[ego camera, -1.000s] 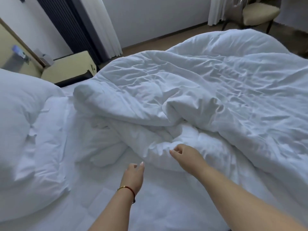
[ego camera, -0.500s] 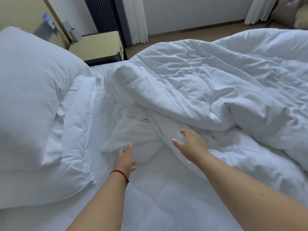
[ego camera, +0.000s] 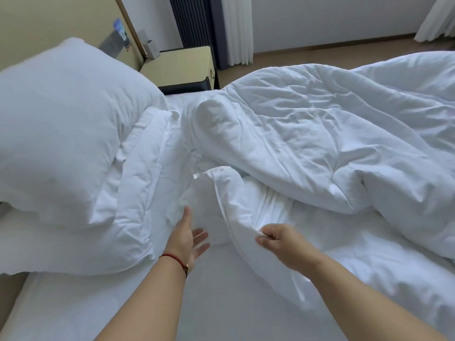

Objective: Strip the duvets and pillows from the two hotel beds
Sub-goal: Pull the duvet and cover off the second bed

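A crumpled white duvet [ego camera: 307,134] lies heaped across the right and middle of the bed. My right hand [ego camera: 278,239] pinches a fold at the duvet's near edge and lifts it off the sheet. My left hand [ego camera: 188,238], with a red cord on the wrist, hovers beside that fold with its fingers spread, holding nothing. A plump white pillow [ego camera: 61,124] stands at the left on top of a flatter pillow [ego camera: 123,217]. The white bottom sheet [ego camera: 221,291] shows bare in front of me.
A yellow bedside table [ego camera: 182,65] stands behind the bed by the headboard wall [ego camera: 49,18]. Dark and white curtains [ego camera: 221,28] hang beyond it. Brown floor [ego camera: 320,57] runs along the far side of the bed.
The view has swung left toward the pillows. My right hand went from reaching at the duvet edge to pinching and lifting a fold. My left hand opened its fingers beside it.
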Action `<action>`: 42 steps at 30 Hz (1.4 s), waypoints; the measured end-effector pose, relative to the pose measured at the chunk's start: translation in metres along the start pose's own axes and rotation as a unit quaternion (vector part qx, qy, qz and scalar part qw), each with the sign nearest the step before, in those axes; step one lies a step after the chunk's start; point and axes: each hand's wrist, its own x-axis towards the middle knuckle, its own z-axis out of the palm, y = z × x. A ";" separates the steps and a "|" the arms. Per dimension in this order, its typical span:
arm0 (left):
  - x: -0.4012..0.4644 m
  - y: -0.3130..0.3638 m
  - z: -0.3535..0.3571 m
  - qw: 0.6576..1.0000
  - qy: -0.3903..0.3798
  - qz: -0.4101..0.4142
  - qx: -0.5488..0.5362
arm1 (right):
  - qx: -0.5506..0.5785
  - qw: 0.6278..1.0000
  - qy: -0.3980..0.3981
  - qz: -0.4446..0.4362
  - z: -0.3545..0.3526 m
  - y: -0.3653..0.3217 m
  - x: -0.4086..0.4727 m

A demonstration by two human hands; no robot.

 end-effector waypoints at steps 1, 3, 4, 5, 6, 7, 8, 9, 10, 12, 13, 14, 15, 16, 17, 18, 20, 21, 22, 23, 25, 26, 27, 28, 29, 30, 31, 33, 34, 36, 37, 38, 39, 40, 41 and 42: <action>-0.006 0.008 0.003 1.000 -0.012 0.006 0.004 | 0.001 0.999 -0.045 -0.009 -0.005 -0.007 -0.017; -0.013 0.015 0.010 0.999 -0.031 0.023 0.003 | -0.005 0.993 -0.119 -0.013 -0.008 -0.020 -0.045; -0.016 0.016 0.013 0.999 -0.022 0.030 -0.008 | -0.008 0.989 -0.147 -0.011 -0.007 -0.026 -0.055; -0.020 0.016 0.016 0.999 -0.008 0.049 -0.008 | -0.020 0.985 -0.173 -0.009 -0.006 -0.031 -0.063; -0.027 0.016 0.018 0.997 0.001 0.071 -0.001 | -0.044 0.980 -0.193 -0.012 -0.006 -0.034 -0.068; -0.034 0.014 0.019 0.996 0.001 0.091 0.002 | -0.071 0.976 -0.206 -0.016 -0.005 -0.036 -0.071; -0.039 0.011 0.017 0.995 -0.003 0.101 -0.001 | -0.094 0.973 -0.209 -0.019 -0.005 -0.038 -0.073; -0.046 0.009 0.016 0.995 -0.014 0.098 -0.020 | -0.108 0.974 -0.199 -0.018 -0.006 -0.039 -0.071; -0.053 0.007 0.014 0.995 -0.031 0.086 -0.051 | -0.095 0.980 -0.174 -0.012 -0.007 -0.041 -0.067; -0.061 0.002 0.009 0.992 -0.049 0.090 -0.079 | -0.013 0.998 -0.054 -0.027 -0.011 -0.050 -0.052; -0.063 -0.002 0.007 0.990 -0.051 0.115 -0.065 | 0.025 0.997 0.031 -0.061 -0.014 -0.059 -0.043; -0.067 -0.005 0.006 0.987 -0.050 0.142 -0.047 | 0.049 0.989 0.094 -0.101 -0.016 -0.069 -0.033; -0.070 -0.008 0.004 0.984 -0.048 0.170 -0.028 | 0.054 0.982 0.117 -0.137 -0.015 -0.079 -0.025; -0.073 -0.012 0.003 0.983 -0.057 0.175 -0.024 | 0.036 0.981 0.106 -0.159 -0.009 -0.090 -0.019; -0.076 -0.014 0.002 0.983 -0.070 0.167 -0.031 | -0.001 0.984 0.075 -0.164 0.001 -0.096 -0.013; -0.080 -0.015 0.000 0.983 -0.084 0.156 -0.043 | -0.052 0.986 0.041 -0.150 0.017 -0.097 -0.009; -0.084 -0.018 -0.006 0.988 -0.077 0.123 -0.047 | -0.071 0.994 0.008 -0.088 0.051 -0.085 -0.008; -0.085 -0.018 -0.008 0.992 -0.050 0.109 -0.040 | -0.025 0.998 0.005 -0.052 0.061 -0.077 -0.012; -0.084 -0.017 -0.012 0.995 -0.008 0.100 -0.030 | 0.027 0.999 0.003 -0.023 0.068 -0.068 -0.016; -0.083 -0.014 -0.017 0.994 0.041 0.104 -0.018 | 0.060 0.998 -0.006 -0.007 0.073 -0.060 -0.022; -0.078 -0.007 -0.033 0.981 0.114 0.156 0.035 | 0.083 0.995 -0.052 0.018 0.076 -0.052 -0.036; -0.076 -0.002 -0.041 0.973 0.128 0.181 0.070 | 0.080 0.993 -0.085 0.031 0.078 -0.048 -0.043; -0.072 0.002 -0.049 0.968 0.127 0.195 0.099 | 0.059 0.990 -0.120 0.046 0.081 -0.045 -0.049; -0.066 0.003 -0.058 0.966 0.120 0.193 0.125 | 0.021 0.985 -0.155 0.065 0.086 -0.042 -0.052; -0.058 0.001 -0.066 0.967 0.109 0.179 0.147 | -0.023 0.976 -0.196 0.087 0.089 -0.040 -0.053; -0.050 -0.003 -0.072 0.969 0.095 0.154 0.170 | -0.063 0.965 -0.230 0.111 0.093 -0.038 -0.050; -0.042 -0.008 -0.078 0.968 0.084 0.127 0.198 | -0.078 0.956 -0.248 0.137 0.096 -0.037 -0.044; -0.029 -0.020 -0.085 0.959 0.079 0.086 0.259 | -0.064 0.961 -0.211 0.169 0.099 -0.040 -0.022; -0.022 -0.026 -0.090 0.953 0.086 0.070 0.281 | -0.062 0.969 -0.172 0.166 0.099 -0.045 -0.006; -0.007 -0.036 -0.100 0.940 0.106 0.049 0.321 | -0.117 0.984 -0.089 0.105 0.099 -0.059 0.035; 0.005 -0.042 -0.106 0.937 0.104 0.047 0.330 | -0.162 0.983 -0.053 0.066 0.100 -0.067 0.057; 0.020 -0.047 -0.111 0.938 0.096 0.042 0.331 | -0.206 0.978 -0.021 0.034 0.102 -0.075 0.081; 0.033 -0.050 -0.115 0.940 0.088 0.031 0.327 | -0.240 0.971 0.007 0.016 0.105 -0.080 0.106; 0.049 -0.054 -0.117 0.945 0.079 0.012 0.318 | -0.265 0.964 0.032 0.012 0.110 -0.083 0.131; 0.066 -0.058 -0.117 0.948 0.072 -0.002 0.309 | -0.292 0.955 0.056 0.023 0.116 -0.083 0.157; 0.084 -0.065 -0.117 0.949 0.066 -0.008 0.307 | -0.321 0.943 0.074 0.050 0.122 -0.082 0.180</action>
